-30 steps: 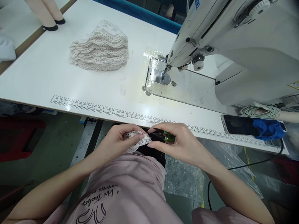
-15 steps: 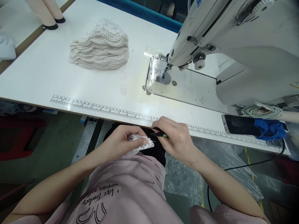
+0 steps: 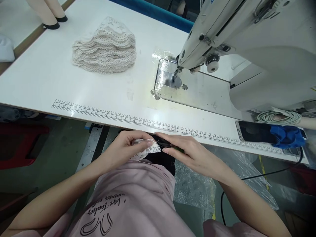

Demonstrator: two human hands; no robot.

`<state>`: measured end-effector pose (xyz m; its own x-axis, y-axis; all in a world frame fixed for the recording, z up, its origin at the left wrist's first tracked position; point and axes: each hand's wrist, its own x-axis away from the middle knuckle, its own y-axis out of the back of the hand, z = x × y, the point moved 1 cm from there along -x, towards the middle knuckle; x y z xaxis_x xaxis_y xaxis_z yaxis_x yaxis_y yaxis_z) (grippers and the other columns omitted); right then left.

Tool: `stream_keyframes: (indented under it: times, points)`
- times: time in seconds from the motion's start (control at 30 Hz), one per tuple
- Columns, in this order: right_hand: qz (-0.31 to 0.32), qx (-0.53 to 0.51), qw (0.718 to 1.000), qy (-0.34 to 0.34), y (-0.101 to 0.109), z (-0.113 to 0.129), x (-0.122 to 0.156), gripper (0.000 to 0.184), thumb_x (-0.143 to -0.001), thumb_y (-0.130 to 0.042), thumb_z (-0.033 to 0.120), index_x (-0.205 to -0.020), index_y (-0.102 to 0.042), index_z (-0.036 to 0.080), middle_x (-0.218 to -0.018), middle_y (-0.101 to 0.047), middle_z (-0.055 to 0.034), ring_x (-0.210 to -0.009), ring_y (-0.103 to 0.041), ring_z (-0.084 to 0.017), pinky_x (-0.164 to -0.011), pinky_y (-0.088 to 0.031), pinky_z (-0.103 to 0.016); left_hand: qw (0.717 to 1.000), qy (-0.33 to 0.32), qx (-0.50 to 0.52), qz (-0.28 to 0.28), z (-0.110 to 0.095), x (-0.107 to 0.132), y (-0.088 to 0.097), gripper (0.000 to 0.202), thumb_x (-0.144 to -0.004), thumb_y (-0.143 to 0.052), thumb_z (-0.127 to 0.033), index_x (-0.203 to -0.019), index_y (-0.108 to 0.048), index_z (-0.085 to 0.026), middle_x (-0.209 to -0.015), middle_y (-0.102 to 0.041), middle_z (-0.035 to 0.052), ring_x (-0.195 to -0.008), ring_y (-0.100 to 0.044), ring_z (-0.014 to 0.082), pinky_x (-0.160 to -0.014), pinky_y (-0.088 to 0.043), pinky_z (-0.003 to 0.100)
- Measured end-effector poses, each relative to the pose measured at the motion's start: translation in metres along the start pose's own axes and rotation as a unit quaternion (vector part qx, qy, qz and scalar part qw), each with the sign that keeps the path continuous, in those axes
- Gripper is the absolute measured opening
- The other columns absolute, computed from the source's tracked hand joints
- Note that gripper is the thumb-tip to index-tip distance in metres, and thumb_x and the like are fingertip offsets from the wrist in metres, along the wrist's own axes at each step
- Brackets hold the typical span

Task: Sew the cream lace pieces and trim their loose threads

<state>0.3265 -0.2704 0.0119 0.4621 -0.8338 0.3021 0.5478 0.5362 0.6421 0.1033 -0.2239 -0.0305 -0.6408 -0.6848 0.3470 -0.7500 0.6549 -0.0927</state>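
From my remote seat I see the left hand (image 3: 129,143) pinching a lace piece (image 3: 153,148) at six o'clock, the right hand (image 3: 192,149) holding dark snips (image 3: 165,144) near its corner, where a thread end (image 3: 160,145) sticks out, apparently unfinished, while the eleven-o'clock lace stack (image 3: 106,49) lies apart.

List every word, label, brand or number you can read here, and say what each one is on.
"+ love teacher": shirt, upside down in this view.
"summer", then a word I can't make out: shirt, also upside down.
Ruler on the table: numerals too small and blurred to quote.
Machine: blue lettering cut off at the top edge, unreadable.
Yellow label on the machine: cut off and too small to read.
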Motion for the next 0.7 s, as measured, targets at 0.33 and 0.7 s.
stream_keyframes:
  times: [0.33, 0.7]
  points:
    - [0.012, 0.039, 0.999, 0.003, 0.004, 0.005, -0.002, 0.042, -0.103, -0.045, 0.036, -0.142, -0.052, 0.025, -0.128, -0.069, -0.0035, -0.111, -0.069, -0.022, -0.095, -0.056, -0.038, 1.0, -0.007, -0.027, 0.007, -0.002, 0.003, -0.002, 0.025, -0.092, -0.06, -0.045, -0.087, -0.073, -0.024, -0.082, -0.066, -0.0025, -0.069, -0.05, 0.0083, -0.063, -0.038, 0.02]
    - [0.022, 0.101, 0.994, 0.028, 0.006, 0.013, -0.007, 0.043, -0.104, -0.043, 0.035, -0.145, -0.047, 0.025, -0.114, -0.074, -0.0054, -0.096, -0.071, -0.021, -0.078, -0.057, -0.033, 0.998, -0.022, -0.054, 0.003, -0.005, 0.005, -0.004, 0.024, -0.093, -0.06, -0.043, -0.085, -0.072, -0.024, -0.082, -0.066, -0.0031, -0.072, -0.054, 0.0089, -0.064, -0.041, 0.02]
